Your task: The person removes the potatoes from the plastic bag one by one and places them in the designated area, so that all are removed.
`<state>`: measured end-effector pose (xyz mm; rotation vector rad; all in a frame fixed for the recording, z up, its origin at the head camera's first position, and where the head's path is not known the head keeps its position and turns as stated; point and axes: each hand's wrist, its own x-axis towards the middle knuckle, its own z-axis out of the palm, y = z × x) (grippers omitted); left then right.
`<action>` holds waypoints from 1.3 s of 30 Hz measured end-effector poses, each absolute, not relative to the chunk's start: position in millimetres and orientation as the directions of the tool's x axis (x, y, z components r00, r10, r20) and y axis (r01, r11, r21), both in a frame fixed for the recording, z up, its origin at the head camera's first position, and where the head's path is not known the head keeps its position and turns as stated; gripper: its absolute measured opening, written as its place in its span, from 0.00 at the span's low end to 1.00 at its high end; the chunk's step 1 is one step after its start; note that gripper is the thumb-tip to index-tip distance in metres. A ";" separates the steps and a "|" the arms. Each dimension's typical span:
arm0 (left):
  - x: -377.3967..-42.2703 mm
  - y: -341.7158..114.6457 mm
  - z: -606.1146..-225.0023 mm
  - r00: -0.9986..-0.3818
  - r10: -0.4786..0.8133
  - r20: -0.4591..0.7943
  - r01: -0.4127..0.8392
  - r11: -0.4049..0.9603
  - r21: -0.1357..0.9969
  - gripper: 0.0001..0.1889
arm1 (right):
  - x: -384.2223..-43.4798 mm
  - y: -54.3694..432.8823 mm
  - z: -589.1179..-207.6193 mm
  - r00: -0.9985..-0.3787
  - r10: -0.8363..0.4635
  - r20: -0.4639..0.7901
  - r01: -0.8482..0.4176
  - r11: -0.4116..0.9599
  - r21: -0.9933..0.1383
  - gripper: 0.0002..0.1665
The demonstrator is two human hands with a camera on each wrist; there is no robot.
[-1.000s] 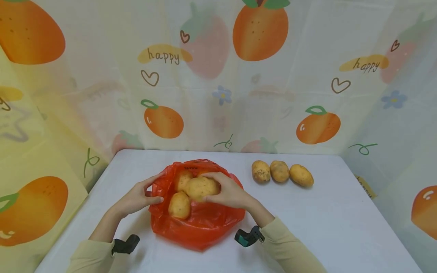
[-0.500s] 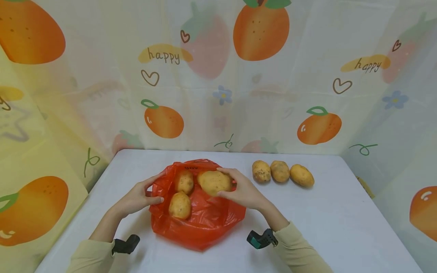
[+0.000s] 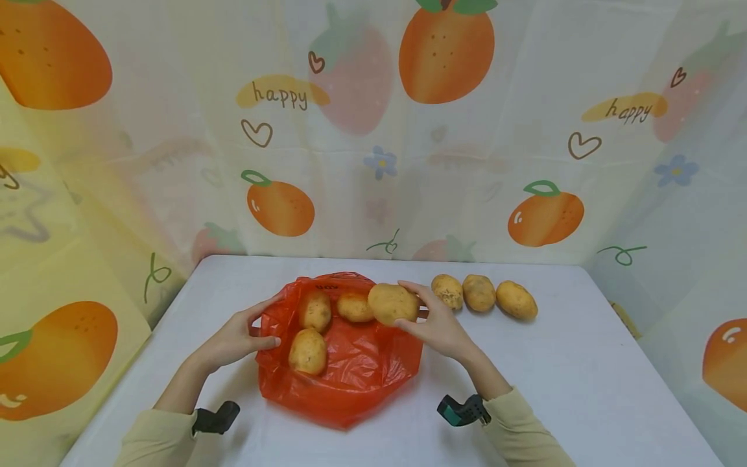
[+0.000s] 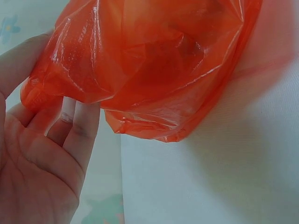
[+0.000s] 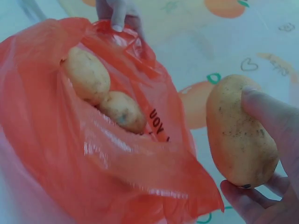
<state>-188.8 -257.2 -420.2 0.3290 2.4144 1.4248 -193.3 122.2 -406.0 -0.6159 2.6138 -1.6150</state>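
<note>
A red plastic bag point(image 3: 350, 370) lies open on the white table point(image 3: 583, 376) with three potatoes inside: one at the back left point(image 3: 316, 311), one at the back middle point(image 3: 354, 307) and one at the front point(image 3: 307, 351). My left hand point(image 3: 265, 322) pinches the bag's left rim between thumb and fingers point(image 4: 77, 126). My right hand point(image 3: 417, 308) grips a fourth potato point(image 3: 391, 303) above the bag's right rim. The right wrist view shows that potato point(image 5: 240, 133) in my fingers beside the bag point(image 5: 93, 154).
Three more potatoes lie in a row at the back right of the table: left point(image 3: 447, 291), middle point(image 3: 478, 292), right point(image 3: 516, 299). A fruit-printed curtain point(image 3: 373, 130) closes off the back and both sides of the table.
My right hand has carried the potato up and to the right, from the middle of the bag to its right rim, uncovering a potato below. My left hand has stayed on the rim.
</note>
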 end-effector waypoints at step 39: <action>-187.9 -256.2 -421.1 -0.927 0.344 -0.149 0.043 0.493 0.869 0.39 | -193.0 198.4 -453.7 -0.985 -0.147 0.090 -0.151 0.488 -0.860 0.41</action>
